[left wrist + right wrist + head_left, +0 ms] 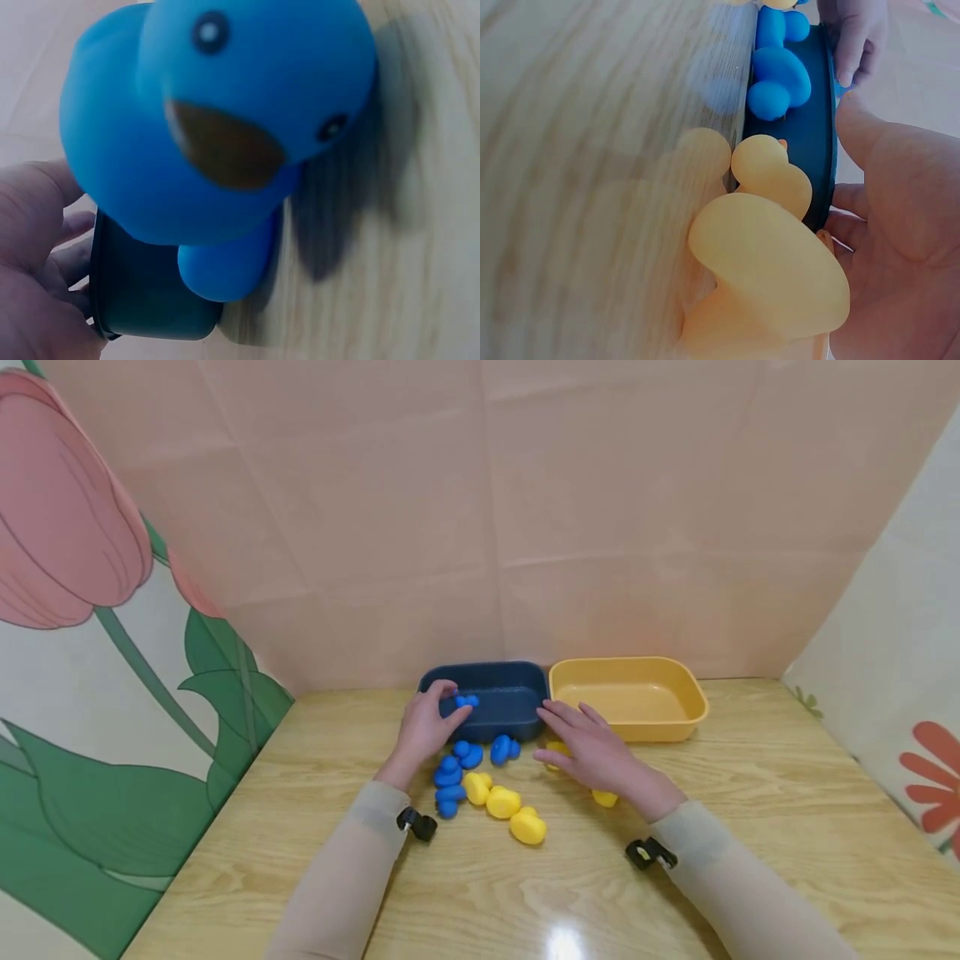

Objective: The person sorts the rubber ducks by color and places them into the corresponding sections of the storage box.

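In the head view my left hand [426, 727] is over the left end of the dark blue bin [517, 727]. A small blue duck [469, 700] lies between its thumb and forefinger, partly covered by the thumb. My right hand [592, 752] spreads its fingers above yellow ducks [555, 748], fingertips at the right end of the dark blue bin; no duck shows in its grasp. Blue ducks [448, 772] stand on the table just before that bin. A blue duck [180, 172] with a brown beak fills much of the left wrist view. Yellow ducks [772, 270] appear large in the right wrist view.
A yellow bin [675, 727] adjoins the dark blue one on the right. Several yellow ducks [504, 802] stand in a slanting row on the wooden table [480, 893], and another yellow duck [604, 797] shows below the right hand. A pink cloth [375, 527] hangs behind the bins.
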A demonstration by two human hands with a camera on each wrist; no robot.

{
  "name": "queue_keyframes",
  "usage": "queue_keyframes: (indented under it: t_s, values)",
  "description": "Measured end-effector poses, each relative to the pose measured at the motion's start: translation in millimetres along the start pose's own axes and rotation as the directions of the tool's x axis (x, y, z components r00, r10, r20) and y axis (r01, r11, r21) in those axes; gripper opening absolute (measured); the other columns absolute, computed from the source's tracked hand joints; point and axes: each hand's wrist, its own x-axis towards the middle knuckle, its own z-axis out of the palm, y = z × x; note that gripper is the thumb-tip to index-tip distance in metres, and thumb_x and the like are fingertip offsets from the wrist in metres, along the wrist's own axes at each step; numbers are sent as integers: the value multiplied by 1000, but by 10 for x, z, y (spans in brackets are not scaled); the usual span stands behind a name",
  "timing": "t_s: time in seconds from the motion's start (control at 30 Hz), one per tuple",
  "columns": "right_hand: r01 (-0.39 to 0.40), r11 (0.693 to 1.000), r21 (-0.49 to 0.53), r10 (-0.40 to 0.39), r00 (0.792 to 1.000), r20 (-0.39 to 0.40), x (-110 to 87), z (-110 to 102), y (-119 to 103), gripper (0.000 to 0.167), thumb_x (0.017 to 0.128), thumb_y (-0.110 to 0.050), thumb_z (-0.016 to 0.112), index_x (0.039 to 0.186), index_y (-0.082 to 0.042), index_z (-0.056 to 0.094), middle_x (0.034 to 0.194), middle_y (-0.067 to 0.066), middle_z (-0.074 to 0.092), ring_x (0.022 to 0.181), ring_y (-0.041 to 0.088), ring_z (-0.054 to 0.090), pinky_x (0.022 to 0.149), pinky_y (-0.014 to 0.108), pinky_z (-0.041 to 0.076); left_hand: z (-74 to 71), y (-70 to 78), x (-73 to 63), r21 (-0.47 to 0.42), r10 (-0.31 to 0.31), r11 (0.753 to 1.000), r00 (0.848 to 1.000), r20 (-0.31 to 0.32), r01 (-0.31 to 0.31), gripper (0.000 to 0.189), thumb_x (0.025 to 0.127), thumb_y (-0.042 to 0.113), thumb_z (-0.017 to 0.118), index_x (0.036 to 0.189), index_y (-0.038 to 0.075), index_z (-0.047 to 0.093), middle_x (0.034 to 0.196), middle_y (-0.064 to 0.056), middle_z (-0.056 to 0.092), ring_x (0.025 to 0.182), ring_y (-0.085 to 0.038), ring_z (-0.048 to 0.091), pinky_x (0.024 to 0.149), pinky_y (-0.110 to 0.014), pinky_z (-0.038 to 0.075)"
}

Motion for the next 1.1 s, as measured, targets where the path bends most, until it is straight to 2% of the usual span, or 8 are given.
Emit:
queue_keyframes:
  t_s: [0.17, 0.4, 0.6, 0.9, 1.1]
  values:
    - [0, 1000, 5, 0, 1000, 5, 5, -16, -21, 76, 109, -45, 72, 165, 0, 47, 172, 22, 42, 159, 41, 38, 132, 63, 18, -14, -5, 12, 9, -1, 1000, 1000, 20, 0, 60, 106, 42, 77, 156, 15, 56, 153, -8, 65, 139, -36, 55, 119, -57, 44]
    - [8, 1000, 16, -8, 1000, -7, 6, -26, -22, 77, 108, -45, 72, 164, 1, 48, 171, 23, 43, 158, 42, 40, 131, 65, 19, -46, -17, 6, -4, 7, 1000, 1000, 29, -7, 61, 107, 40, 77, 158, 15, 55, 155, -9, 63, 143, -36, 54, 120, -57, 44]
    - [-2, 1000, 0, 2, 1000, 17, 17, -7, 4, 78, 109, -48, 70, 166, -1, 45, 173, 21, 40, 160, 40, 37, 132, 63, 16, -109, 0, -40, -15, 4, 1000, 1000, 29, -4, 63, 107, 41, 75, 160, 15, 54, 158, -8, 60, 146, -35, 52, 122, -56, 42]
    - [-20, 1000, 12, 19, 999, 39, 37, -8, 18, 78, 109, -45, 71, 167, -1, 44, 175, 21, 38, 161, 40, 34, 133, 62, 13, -306, 55, -220, -3, 40, 999, 999, 37, -40, 69, 107, 39, 77, 165, 14, 48, 167, -10, 51, 154, -38, 43, 126, -59, 37]
    - [-9, 1000, 8, 9, 1000, 27, 26, 0, 12, 77, 109, -46, 71, 167, -1, 45, 174, 21, 39, 160, 40, 36, 133, 62, 14, -411, 83, -389, 54, 60, 996, 994, 86, -65, 73, 106, 38, 78, 166, 13, 46, 170, -13, 46, 156, -39, 40, 126, -60, 37]
